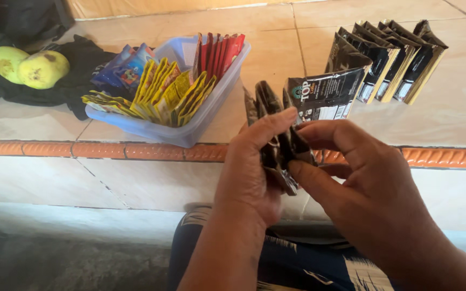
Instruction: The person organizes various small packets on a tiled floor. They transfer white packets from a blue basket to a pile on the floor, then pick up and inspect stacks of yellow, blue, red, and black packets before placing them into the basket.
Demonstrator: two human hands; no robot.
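My left hand grips a folded strip of black sachets in front of me, thumb across the top. My right hand pinches the same strip from the right, fingertips on its lower edge. One sachet of the strip stands up behind my fingers, showing its black front. A row of several more black and gold sachets leans on the tiled ledge beyond, apart from my hands.
A clear plastic tub on the ledge holds yellow, red and blue sachets. Two green-yellow fruits rest on dark cloth at far left. An orange tile strip marks the ledge's front edge. My patterned garment is below.
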